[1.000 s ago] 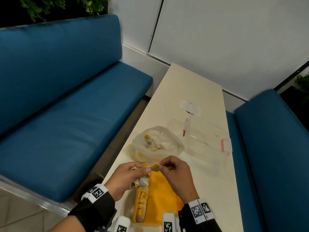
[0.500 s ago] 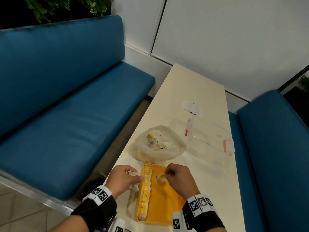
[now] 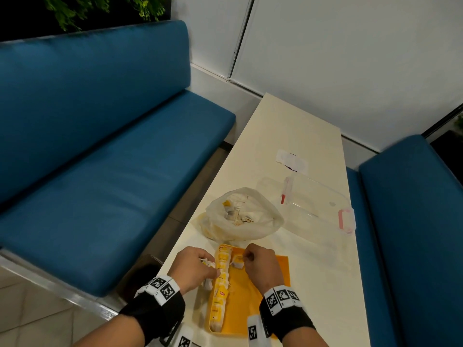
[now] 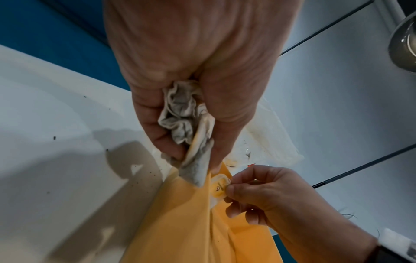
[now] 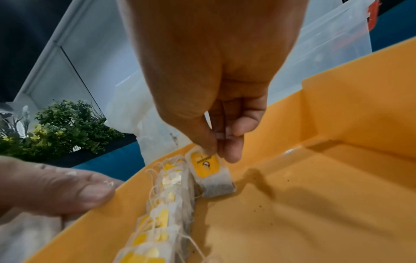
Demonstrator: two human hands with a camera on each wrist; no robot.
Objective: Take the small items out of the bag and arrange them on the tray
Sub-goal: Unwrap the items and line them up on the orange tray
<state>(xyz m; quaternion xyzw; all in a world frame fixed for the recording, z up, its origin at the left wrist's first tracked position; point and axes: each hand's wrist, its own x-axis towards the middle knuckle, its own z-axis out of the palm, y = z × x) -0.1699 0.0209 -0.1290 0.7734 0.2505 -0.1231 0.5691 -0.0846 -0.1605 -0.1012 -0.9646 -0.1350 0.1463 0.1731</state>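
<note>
Tea bags with yellow paper tags stand in a row along the left wall of the shallow orange plastic tray, and my right hand pinches one more tea bag by its top, its lower end touching the tray floor just beside that row. My left hand grips a crumpled bunch of tea bags at the tray's left rim. Beyond the tray, the translucent white plastic bag sits open on the cream table.

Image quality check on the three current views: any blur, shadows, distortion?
Head: wide-angle bending at the edges, the wall overexposed. Left wrist: the left hand soft, its hard shadow on the table. Right wrist: the pinched tea bag sharp, the near row of tea bags blurred, shadow on the tray.
</note>
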